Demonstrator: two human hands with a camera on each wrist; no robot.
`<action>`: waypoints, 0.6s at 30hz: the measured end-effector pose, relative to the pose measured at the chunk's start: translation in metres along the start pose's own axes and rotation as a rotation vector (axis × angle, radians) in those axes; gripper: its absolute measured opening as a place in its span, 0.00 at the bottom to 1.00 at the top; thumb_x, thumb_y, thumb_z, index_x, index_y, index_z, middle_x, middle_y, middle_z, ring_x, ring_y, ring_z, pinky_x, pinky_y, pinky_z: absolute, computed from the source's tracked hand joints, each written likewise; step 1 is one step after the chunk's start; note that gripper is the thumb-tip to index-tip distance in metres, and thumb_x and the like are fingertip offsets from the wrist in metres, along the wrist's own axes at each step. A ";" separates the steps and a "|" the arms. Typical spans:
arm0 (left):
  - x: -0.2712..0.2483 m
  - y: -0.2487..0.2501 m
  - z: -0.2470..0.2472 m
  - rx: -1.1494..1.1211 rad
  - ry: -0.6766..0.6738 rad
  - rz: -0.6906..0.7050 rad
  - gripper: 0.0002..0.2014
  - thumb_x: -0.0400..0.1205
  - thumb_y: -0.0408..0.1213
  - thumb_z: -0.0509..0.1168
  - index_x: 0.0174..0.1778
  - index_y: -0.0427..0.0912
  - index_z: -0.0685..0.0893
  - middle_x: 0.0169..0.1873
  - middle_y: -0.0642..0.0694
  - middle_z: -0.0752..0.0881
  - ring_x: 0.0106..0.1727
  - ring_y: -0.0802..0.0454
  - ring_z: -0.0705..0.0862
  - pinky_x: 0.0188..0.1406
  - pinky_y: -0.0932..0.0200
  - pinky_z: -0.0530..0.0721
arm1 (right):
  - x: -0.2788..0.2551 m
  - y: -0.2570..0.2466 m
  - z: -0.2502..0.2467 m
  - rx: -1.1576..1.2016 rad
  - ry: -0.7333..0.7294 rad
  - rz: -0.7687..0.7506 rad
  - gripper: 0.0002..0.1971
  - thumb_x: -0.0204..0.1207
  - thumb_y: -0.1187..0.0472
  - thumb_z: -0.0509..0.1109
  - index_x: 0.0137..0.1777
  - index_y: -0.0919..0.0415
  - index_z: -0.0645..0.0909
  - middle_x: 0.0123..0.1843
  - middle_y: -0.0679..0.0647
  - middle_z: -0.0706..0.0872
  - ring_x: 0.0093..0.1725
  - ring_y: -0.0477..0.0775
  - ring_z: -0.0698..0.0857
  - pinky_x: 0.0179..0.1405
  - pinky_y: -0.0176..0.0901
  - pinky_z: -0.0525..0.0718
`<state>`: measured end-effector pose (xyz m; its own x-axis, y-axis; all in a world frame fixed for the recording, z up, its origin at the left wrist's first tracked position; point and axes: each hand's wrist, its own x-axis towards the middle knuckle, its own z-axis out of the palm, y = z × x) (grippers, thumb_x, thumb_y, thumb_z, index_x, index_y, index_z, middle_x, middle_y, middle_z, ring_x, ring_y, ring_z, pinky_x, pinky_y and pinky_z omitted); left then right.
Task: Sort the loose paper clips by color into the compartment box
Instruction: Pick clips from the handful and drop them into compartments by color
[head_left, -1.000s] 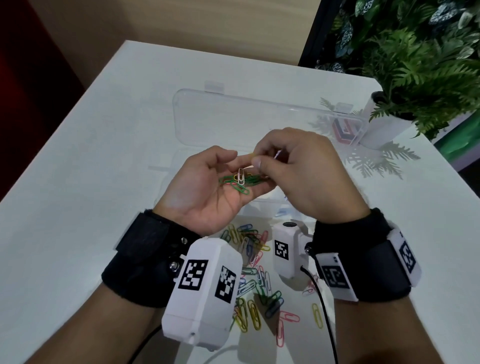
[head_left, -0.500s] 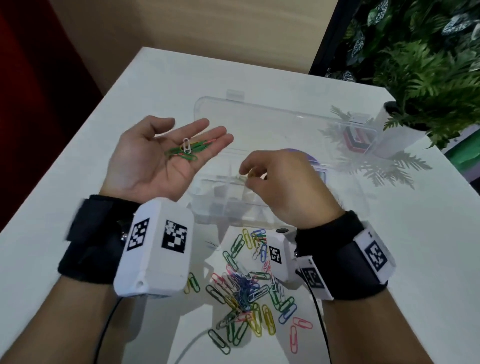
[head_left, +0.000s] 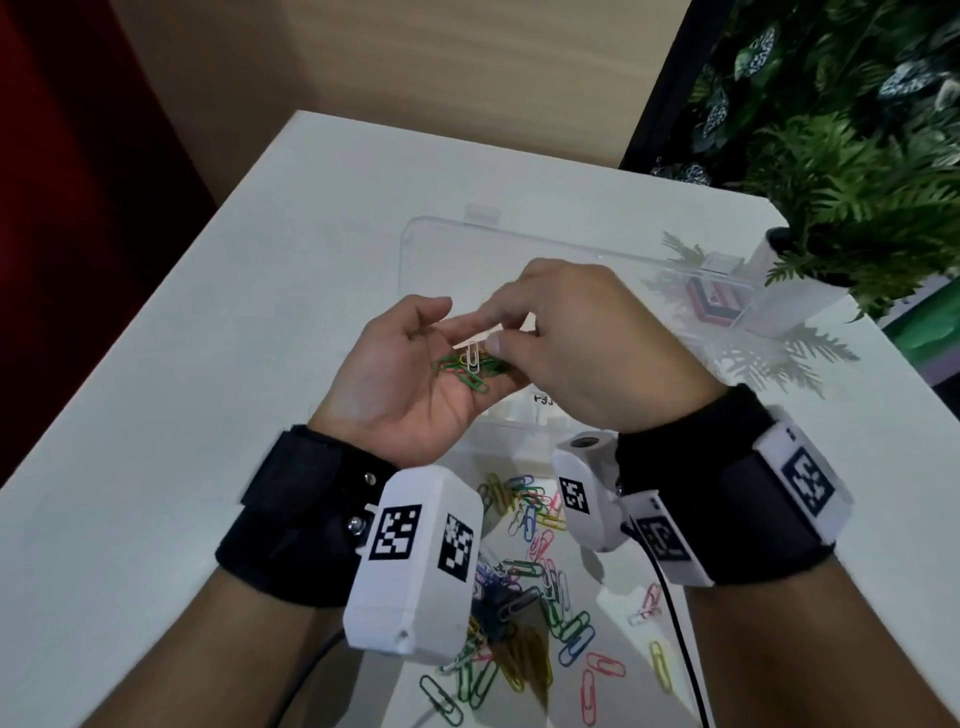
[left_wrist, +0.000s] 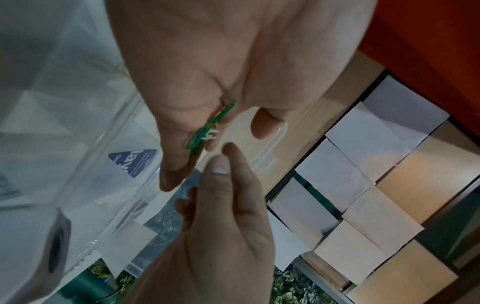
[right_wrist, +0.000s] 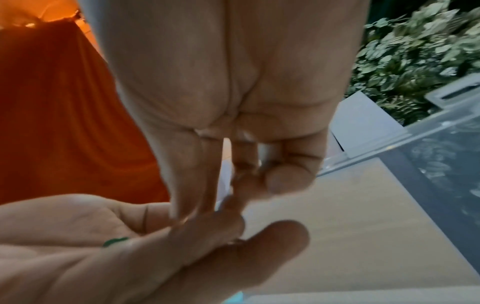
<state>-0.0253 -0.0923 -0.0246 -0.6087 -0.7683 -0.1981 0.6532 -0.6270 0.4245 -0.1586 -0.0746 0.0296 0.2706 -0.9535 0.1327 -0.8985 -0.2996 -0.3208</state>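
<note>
Green clips (head_left: 465, 370) lie in a small bunch on the palm of the left hand (head_left: 410, 379), with one white clip (head_left: 473, 357) on top and a bit of yellow and orange among them. Left wrist view: same bunch (left_wrist: 207, 131) at the base of the fingers. Left hand palm up, fingers loosely spread and relaxed, cupping the clips, not clenched on them.

Right hand (head_left: 587, 343) just right of the left, back up, fingers bent down over the left fingertips. Thumb tip (head_left: 493, 343) touches or nearly touches the bunch next to the white clip. Whether a clip is pinched: cannot tell; right wrist view is blurred at the fingertips (right_wrist: 187, 207).

Box (head_left: 509, 415) sits below and beyond both hands, clear plastic, lid (head_left: 519, 249) folded open away from the person. Compartments mostly hidden by the hands.

Loose clips (head_left: 530, 571) in mixed colours lie in a pile on the bench (head_left: 208, 364), nearer the person than the hands, between the two wrists.

Potted fern (head_left: 852, 208) well to the right of the right hand, at the bench's far corner.
</note>
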 end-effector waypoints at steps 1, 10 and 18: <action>0.000 0.000 0.000 0.000 0.007 -0.001 0.22 0.83 0.40 0.49 0.55 0.24 0.80 0.44 0.34 0.84 0.38 0.42 0.88 0.53 0.45 0.86 | 0.001 -0.001 0.000 -0.019 -0.055 0.009 0.10 0.77 0.58 0.67 0.53 0.49 0.88 0.47 0.51 0.83 0.45 0.50 0.79 0.47 0.44 0.77; 0.000 0.000 -0.001 -0.024 0.054 -0.010 0.21 0.81 0.40 0.52 0.50 0.24 0.81 0.41 0.37 0.81 0.43 0.44 0.78 0.48 0.50 0.88 | 0.011 -0.011 0.008 -0.107 -0.107 0.117 0.04 0.71 0.63 0.72 0.43 0.56 0.87 0.42 0.54 0.87 0.44 0.56 0.85 0.41 0.47 0.86; -0.002 0.002 0.002 0.008 0.025 0.007 0.22 0.85 0.40 0.49 0.47 0.24 0.79 0.40 0.30 0.85 0.44 0.38 0.85 0.47 0.44 0.88 | 0.016 -0.008 0.007 -0.015 -0.092 0.118 0.03 0.71 0.62 0.72 0.38 0.54 0.84 0.35 0.46 0.82 0.38 0.50 0.81 0.33 0.41 0.79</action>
<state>-0.0240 -0.0920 -0.0219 -0.5925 -0.7758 -0.2170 0.6538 -0.6205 0.4330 -0.1447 -0.0874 0.0279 0.1926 -0.9812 0.0081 -0.9307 -0.1853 -0.3154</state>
